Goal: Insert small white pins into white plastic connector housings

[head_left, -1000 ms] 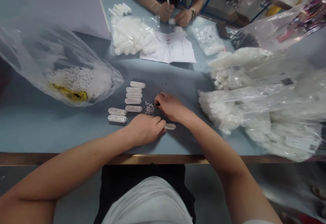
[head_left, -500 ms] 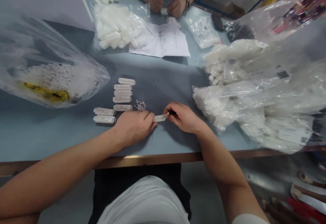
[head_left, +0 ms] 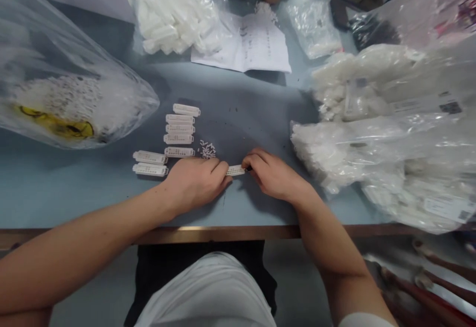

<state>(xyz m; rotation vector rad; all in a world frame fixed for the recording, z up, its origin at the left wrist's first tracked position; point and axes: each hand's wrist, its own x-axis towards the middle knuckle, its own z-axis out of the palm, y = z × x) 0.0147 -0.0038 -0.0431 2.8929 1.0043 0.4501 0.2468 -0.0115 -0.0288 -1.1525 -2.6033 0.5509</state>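
Fingers of the left hand and right hand are closed on opposite ends of a perforated white plastic strip, just above the bench. Head view: a dark tip at the right fingers is too obscured to identify. Caution: a slip could flick the strip into the loose white pins nearby, scattering them.

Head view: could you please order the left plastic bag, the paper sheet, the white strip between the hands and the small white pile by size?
Plastic bag, paper sheet; white strip and white pile look alike.
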